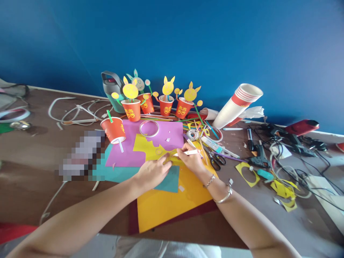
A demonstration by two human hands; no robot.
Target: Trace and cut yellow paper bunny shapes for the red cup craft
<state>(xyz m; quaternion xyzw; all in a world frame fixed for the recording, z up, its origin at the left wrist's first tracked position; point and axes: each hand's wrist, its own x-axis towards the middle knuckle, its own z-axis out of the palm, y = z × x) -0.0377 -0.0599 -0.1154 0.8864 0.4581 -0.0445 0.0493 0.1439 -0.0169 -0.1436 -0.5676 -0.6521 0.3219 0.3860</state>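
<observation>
The right hand grips a white pen, tip at the yellow paper; the left hand rests there with bent fingers, though whether it pinches anything I cannot tell; one small circle looks outlined, uncut; beyond, four red cups bear rabbit faces, seemingly finished; a fifth cup has straws but no face.

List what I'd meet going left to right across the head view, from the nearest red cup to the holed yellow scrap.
Red cup, left hand, right hand holding the pen, scissors, yellow scrap.
</observation>
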